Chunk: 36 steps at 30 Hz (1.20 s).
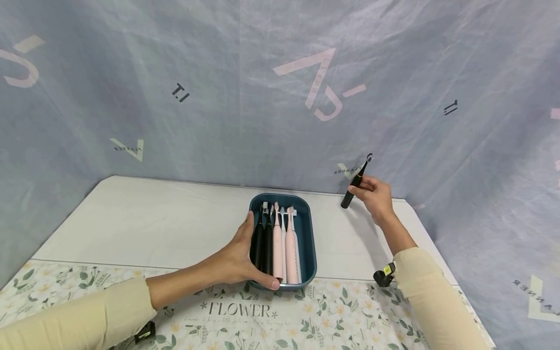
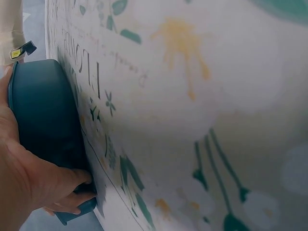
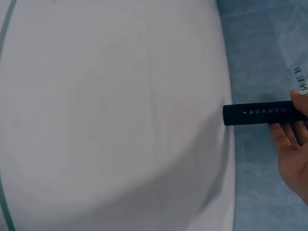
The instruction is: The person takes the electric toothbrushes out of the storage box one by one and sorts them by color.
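Right hand [image 1: 376,198] pinches a black toothbrush [image 1: 356,183], tilted, right of centre. Left hand [image 1: 238,257] grips the blue bin [image 1: 309,243], lower centre. Judged part-way: one brush outside, unreleased; black, pink and white toothbrushes [image 1: 277,248] lie inside.

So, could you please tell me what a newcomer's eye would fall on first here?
First, probably, comes the dark blue bin, low in the middle of the head view, holding black, pink and white toothbrushes and gripped by the left hand. Next, to its right, comes a black toothbrush, tilted, head up, in the right hand.
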### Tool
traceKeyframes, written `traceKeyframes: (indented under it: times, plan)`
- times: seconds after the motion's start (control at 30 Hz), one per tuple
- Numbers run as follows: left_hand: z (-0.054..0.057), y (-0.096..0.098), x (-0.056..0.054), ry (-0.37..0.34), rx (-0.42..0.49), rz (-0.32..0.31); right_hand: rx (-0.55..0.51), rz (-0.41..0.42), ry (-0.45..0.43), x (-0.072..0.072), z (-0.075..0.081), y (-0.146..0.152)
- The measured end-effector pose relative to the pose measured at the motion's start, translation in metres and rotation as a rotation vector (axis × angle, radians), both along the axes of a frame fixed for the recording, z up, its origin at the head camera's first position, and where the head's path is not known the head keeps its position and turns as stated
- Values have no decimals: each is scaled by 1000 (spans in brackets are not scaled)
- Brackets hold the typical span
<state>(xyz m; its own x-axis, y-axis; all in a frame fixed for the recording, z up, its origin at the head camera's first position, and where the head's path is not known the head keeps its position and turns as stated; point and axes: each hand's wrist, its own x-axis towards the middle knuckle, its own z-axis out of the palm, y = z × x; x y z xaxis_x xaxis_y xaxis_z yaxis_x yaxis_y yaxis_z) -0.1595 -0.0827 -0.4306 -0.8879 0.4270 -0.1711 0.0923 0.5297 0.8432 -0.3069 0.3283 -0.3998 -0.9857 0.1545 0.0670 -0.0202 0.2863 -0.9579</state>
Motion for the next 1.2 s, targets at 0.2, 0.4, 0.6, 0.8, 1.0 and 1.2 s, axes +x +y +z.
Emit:
traceKeyframes:
  times: [0.2, 0.4, 0.6, 0.8, 1.0, 1.2]
  plan:
    - [1, 1, 2, -7, 11, -1, 59, -7, -48, 2, -8, 1]
    - [1, 1, 3, -8, 6, 4, 163, 0, -68, 3, -9, 2]
    - [1, 0, 3, -10, 4, 6, 239, 30, -121, 5, -17, 3]
    - [0, 0, 3, -2, 0, 5, 260, 42, -104, 8, -21, 3]
    - [0, 0, 2, 1, 0, 4, 273, 34, -106, 14, -24, 4]
    - [0, 1, 1, -7, 14, 0, 231, 20, -147, 23, -27, 6]
